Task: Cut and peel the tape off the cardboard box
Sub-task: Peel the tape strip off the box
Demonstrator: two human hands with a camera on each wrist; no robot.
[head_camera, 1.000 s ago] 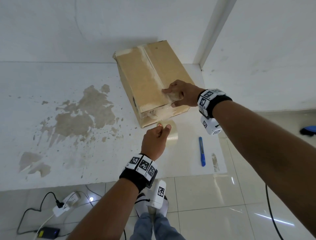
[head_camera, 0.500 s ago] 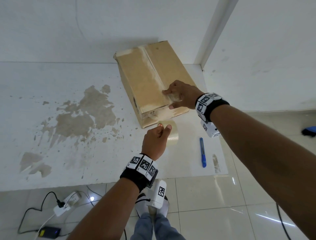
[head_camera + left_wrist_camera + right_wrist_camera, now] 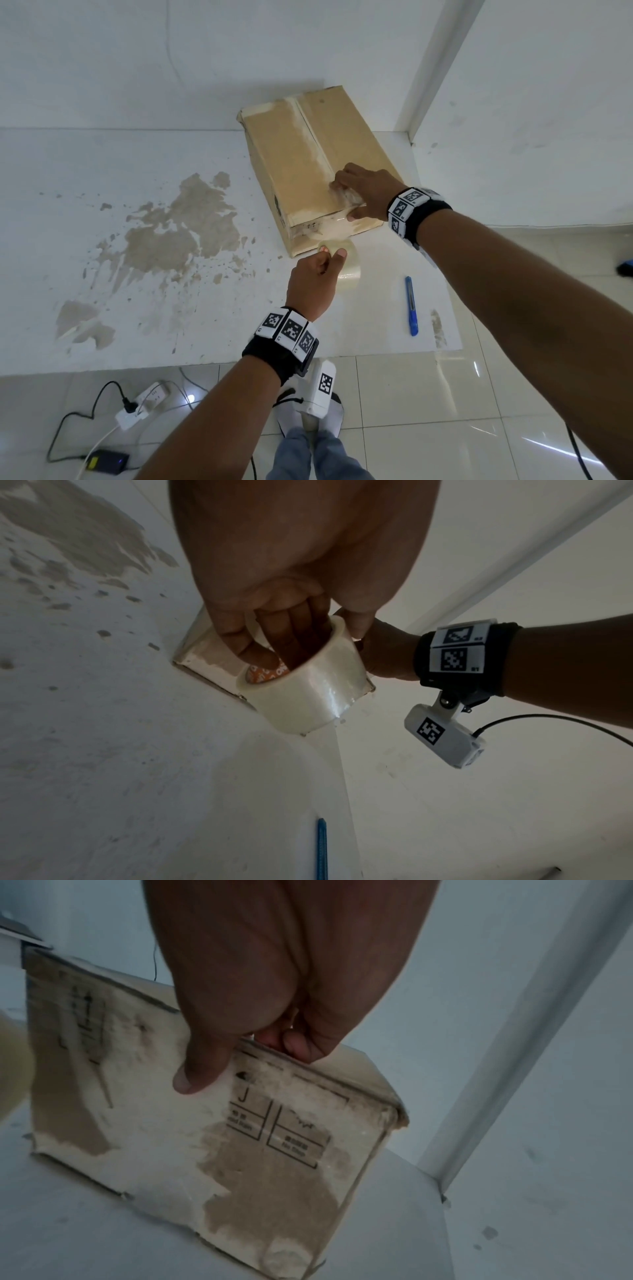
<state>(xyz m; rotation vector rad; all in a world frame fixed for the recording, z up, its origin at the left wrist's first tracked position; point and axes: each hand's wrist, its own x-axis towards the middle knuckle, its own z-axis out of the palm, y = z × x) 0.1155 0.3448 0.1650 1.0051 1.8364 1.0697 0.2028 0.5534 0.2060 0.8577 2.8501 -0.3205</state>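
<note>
A worn cardboard box [image 3: 308,154] lies on a white stained surface [image 3: 102,274]. My left hand [image 3: 332,253] holds a roll of clear tape [image 3: 347,270] just in front of the box, fingers inside its core [image 3: 274,647]. A shiny strip of tape [image 3: 337,219] shows on the box's near face. My right hand [image 3: 352,198] sits on the near top edge, fingers curled over crumpled clear tape, thumb [image 3: 198,1074] pressed on the front face [image 3: 274,1177]. A blue cutter [image 3: 411,305] lies untouched to the right of the roll.
A white wall and a column [image 3: 445,68] stand close behind and right of the box. The surface ends at a front edge [image 3: 205,363] above a tiled floor. A power strip [image 3: 140,407], cables and a black adapter [image 3: 106,460] lie on the floor at lower left.
My right wrist has shifted slightly nearer and lower while the hand stays on the box edge. The left hand with the roll has hardly moved.
</note>
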